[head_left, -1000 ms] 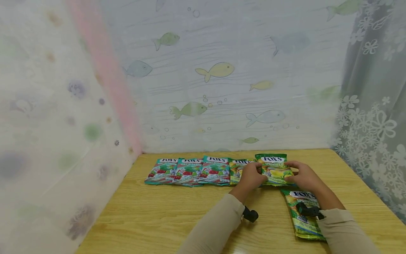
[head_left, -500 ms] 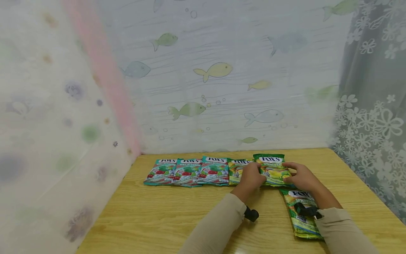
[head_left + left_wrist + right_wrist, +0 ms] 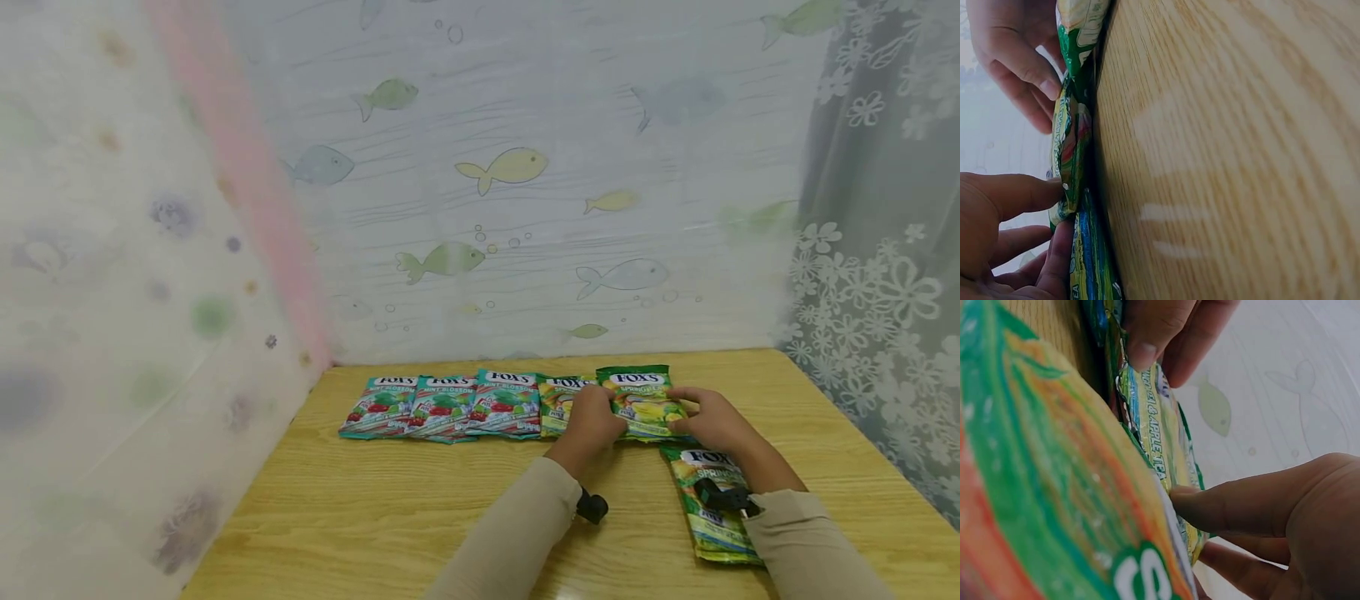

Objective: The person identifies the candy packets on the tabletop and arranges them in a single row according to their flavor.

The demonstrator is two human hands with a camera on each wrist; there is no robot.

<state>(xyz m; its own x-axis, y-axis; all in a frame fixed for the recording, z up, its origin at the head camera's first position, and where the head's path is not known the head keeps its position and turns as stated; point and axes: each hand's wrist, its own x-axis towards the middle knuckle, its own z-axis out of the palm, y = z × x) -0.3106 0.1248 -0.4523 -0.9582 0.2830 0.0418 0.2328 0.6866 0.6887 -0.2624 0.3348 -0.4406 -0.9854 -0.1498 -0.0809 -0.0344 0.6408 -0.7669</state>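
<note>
A green and yellow Fox's candy bag (image 3: 640, 404) is held by its two side edges at the right end of a row. My left hand (image 3: 596, 419) pinches its left edge, thumb (image 3: 1029, 195) on the front and fingers at the back. On the opposite edge my right hand (image 3: 712, 423) pinches it, with the thumb (image 3: 1229, 503) on the printed face. The bag lies low against the table and overlaps the neighbouring green bag (image 3: 557, 408), partly covered by my left hand. Another green bag (image 3: 708, 508) lies nearer, under my right wrist.
Several teal Mint Blossom bags (image 3: 442, 408) continue the row leftward on the wooden table (image 3: 390, 517). A fish-patterned curtain (image 3: 525, 250) rises behind the table's back edge. Black wrist cameras (image 3: 592, 506) sit at both cuffs.
The held candy bag has come down slightly and settled flatter at the row's end, both hands still on its edges. The other bags keep their places; the head view shifts a little.
</note>
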